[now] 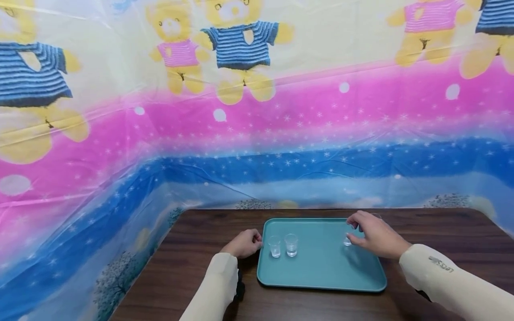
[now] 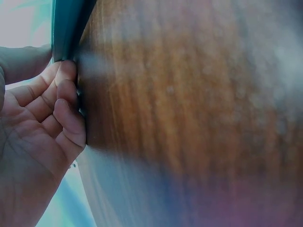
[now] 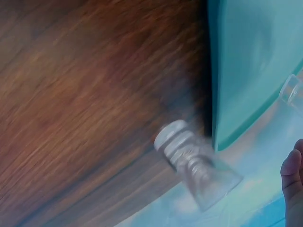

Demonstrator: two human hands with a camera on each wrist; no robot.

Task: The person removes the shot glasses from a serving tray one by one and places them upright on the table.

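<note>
1. Cup (image 1: 347,242), small and clear, sits at the right part of the green tray (image 1: 321,269); it looks light, stiff and slick, best pinched gently by its sides.
2. Right hand (image 1: 379,235) curves beside it; whether thumb and finger grip it, I can't tell.
3. Left hand (image 1: 242,244) pinches the tray's left rim.
4. Two other cups (image 1: 291,246) stand toward that side.
5. Past the right edge, a ridged clear stack (image 3: 191,163) stands on the wooden table (image 1: 217,223).

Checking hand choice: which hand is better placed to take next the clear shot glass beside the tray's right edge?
Probably the right hand: it's over the right side of the tray, close to that shot glass, though perhaps holding another glass. The left hand pinches the opposite edge.
</note>
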